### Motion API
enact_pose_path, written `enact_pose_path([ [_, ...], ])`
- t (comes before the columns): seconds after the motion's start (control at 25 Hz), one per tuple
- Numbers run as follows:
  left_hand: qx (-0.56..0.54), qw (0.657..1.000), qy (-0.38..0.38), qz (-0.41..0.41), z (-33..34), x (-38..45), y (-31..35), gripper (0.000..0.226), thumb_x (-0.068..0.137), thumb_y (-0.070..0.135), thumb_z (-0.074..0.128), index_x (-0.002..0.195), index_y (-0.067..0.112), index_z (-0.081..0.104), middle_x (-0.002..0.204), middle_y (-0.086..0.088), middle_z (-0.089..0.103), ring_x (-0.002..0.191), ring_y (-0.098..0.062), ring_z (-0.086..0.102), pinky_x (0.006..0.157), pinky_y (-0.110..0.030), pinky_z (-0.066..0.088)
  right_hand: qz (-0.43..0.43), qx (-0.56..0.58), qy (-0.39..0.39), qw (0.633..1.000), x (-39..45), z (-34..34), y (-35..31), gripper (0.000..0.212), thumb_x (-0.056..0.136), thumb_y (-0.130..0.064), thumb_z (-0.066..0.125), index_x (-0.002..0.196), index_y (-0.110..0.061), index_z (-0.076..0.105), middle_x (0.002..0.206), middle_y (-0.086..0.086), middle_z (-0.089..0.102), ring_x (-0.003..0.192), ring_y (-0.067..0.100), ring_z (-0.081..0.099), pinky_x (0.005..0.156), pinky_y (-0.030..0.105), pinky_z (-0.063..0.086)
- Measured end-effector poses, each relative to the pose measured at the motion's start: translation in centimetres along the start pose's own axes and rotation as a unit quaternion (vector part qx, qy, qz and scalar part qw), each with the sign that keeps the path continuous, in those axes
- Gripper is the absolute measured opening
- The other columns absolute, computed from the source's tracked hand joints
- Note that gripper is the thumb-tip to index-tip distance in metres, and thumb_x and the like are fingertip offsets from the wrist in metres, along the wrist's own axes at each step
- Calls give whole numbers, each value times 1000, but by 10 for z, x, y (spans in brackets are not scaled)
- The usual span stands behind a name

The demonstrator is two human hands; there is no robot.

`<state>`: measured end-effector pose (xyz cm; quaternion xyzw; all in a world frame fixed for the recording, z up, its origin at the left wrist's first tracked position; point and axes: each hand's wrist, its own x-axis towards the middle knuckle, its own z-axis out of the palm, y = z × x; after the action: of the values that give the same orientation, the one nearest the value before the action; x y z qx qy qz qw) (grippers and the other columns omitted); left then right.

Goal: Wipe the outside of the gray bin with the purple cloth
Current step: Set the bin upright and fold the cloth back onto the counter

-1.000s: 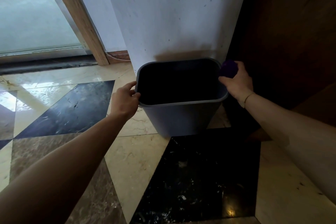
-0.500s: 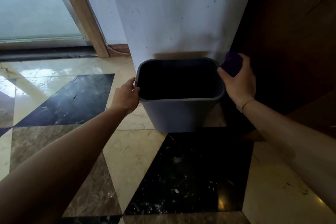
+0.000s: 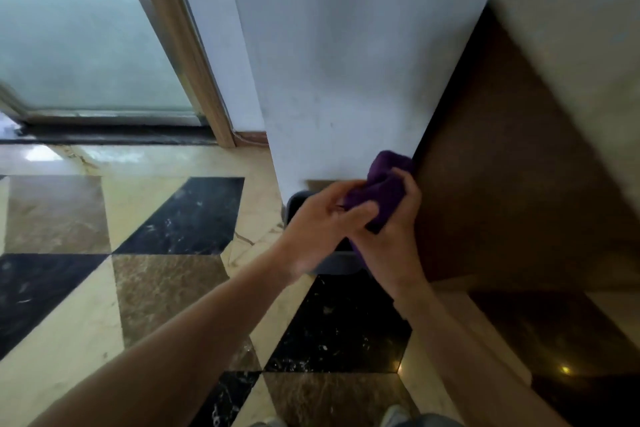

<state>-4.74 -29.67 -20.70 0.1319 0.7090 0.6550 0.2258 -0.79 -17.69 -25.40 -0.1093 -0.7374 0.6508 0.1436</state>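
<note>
- Head view shows your right hand [image 3: 391, 218] closed around the bunched cloth [image 3: 377, 191], fingers wrapped over its top fold, part of it sticking up past your knuckles.
- Your left hand [image 3: 322, 218] meets it from the left, fingertips pinching the cloth's near edge; both hands are together on it, likely refolding it into a fresh pad for wiping.
- Both forearms reach forward and converge, wrists bent slightly down; the left hand is motion-blurred.
- Directly beneath and behind your hands sits the bin [image 3: 334, 262], mostly hidden: only a bit of its rim left of your left hand and a gray strip below your wrists show.
- Neither hand touches the bin, as far as you can tell.
</note>
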Motion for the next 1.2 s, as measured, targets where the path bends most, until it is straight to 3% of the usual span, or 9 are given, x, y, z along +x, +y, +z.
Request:
enact_pose_path([
  [0.2,225,966,91,90,-16,-42,172,22,85,10,66,104,20,70,95,6,71,90,-9,64,84,-36,54,-11,-4,-42,999,-24,-23,-177,100,62,-19,89,129,-50,22,143,3,30,123,15,52,92,37,57],
  [0.32,303,935,35,180,-32,-62,270,20,88,9,62,102,23,67,95,9,66,88,-10,60,82,-38,52,3,30,-37,999,-40,-60,-272,90,61,-26,84,124,-59,29,143,10,36,116,19,61,84,32,59],
  [0.4,347,907,-17,238,-38,-71,322,22,90,7,60,105,22,66,97,8,64,88,-11,59,82,-37,50,-18,-4,-8,1000,-40,-84,-322,91,67,-18,84,128,-58,29,145,13,33,122,27,57,89,40,58],
  [0.52,349,892,-67,279,-37,-76,374,27,91,3,56,107,23,66,100,6,66,93,-10,61,85,-32,50,-53,-79,-32,995,-34,-116,-374,94,72,-2,87,142,-36,33,147,5,38,129,20,51,100,41,52],
  [0.64,330,892,-91,295,-29,-72,397,26,93,5,56,108,24,67,101,6,68,96,-8,62,87,-27,50,-62,-108,-48,991,-35,-141,-404,51,78,-6,82,119,-30,65,110,-12,71,102,6,67,82,21,53],
  [0.76,304,895,-71,317,-13,-66,398,23,91,11,63,102,29,70,95,16,69,90,1,61,80,-13,47,-55,-80,21,995,-43,-159,-412,23,82,-6,78,98,-23,73,85,-7,75,82,8,70,70,16,50],
  [0.96,239,933,-56,262,31,-48,385,13,94,21,59,92,33,55,90,14,64,84,5,58,67,-8,46,-51,-122,80,988,-40,-193,-402,8,89,-22,73,93,-29,74,81,-5,73,77,8,68,66,18,50],
  [1.12,223,941,-74,246,80,-20,384,7,98,25,52,98,31,49,89,13,63,79,8,59,60,-8,46,-35,-101,123,987,-21,-237,-397,24,89,-27,73,85,-50,75,82,-13,75,77,2,69,61,15,51],
  [1.2,211,944,-63,247,106,-2,383,7,98,25,52,101,31,50,90,14,64,81,9,60,61,-6,46,-24,-85,123,988,-7,-264,-393,20,90,-29,71,89,-49,76,84,-11,76,76,4,71,58,17,51],
])
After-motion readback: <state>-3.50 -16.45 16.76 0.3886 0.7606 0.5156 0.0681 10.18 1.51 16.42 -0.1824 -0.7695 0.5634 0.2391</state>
